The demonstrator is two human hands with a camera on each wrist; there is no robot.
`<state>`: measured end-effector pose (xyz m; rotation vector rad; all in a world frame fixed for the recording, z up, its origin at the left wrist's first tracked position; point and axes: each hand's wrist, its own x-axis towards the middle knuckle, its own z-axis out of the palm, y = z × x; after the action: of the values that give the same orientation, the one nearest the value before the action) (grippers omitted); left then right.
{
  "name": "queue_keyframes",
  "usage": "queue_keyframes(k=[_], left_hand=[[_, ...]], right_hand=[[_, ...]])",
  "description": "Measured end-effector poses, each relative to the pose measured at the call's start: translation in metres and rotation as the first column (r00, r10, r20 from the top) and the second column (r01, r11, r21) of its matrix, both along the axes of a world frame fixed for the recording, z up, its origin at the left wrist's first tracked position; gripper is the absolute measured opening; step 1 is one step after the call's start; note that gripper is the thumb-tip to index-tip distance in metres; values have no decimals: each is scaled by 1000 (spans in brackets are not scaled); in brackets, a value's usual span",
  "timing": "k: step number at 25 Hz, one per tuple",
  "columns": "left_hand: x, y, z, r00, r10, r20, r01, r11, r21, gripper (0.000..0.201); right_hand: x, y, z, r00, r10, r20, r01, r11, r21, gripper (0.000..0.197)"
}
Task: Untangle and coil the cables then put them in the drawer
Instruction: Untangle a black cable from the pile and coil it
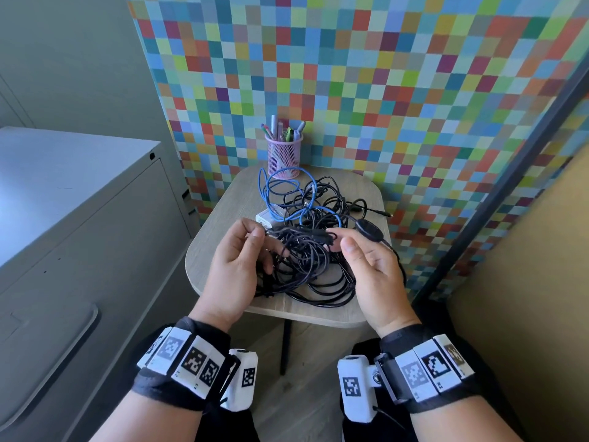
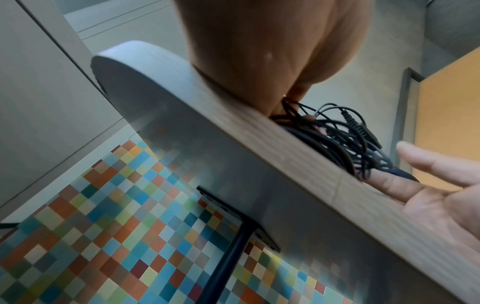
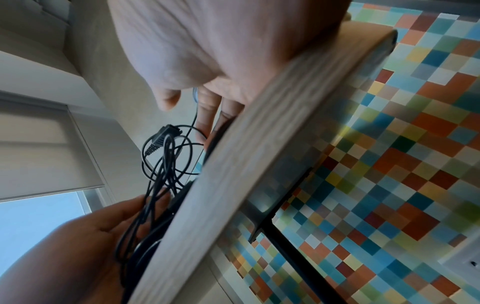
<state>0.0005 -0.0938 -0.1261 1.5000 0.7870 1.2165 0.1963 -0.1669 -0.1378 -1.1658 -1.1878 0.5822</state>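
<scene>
Two hands: over near edge of small wooden table (image 1: 207, 250), palms up, working the tangle.
Cabinet: grey metal cabinet (image 1: 79, 199) stands left of table.
Black cables (image 1: 306, 266): tangled heap on table between the hands.
Blue cable (image 1: 280, 189): looped on far part, mixed with black ones, near pink mesh pen cup (image 1: 283, 154).
Left hand (image 1: 237, 266): fingers curled, thumb and forefinger pinching a black strand.
Right hand (image 1: 373, 266): fingers loosely apart, tips touching strand's inline piece; grip unclear.
</scene>
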Motion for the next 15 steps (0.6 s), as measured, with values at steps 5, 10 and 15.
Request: queue_keyframes(k=[5, 10, 15], left_hand=[[3, -1, -4, 1000, -24, 7, 23, 994, 105, 15], [5, -7, -11, 988, -118, -97, 138, 963, 231, 43], [10, -6, -11, 972, 38, -230, 41, 943, 329, 23]], right_hand=[[2, 1, -1, 991, -127, 49, 127, 992, 1, 36], [2, 5, -6, 989, -105, 100, 110, 993, -44, 39], [3, 6, -6, 992, -76, 102, 82, 995, -54, 37]])
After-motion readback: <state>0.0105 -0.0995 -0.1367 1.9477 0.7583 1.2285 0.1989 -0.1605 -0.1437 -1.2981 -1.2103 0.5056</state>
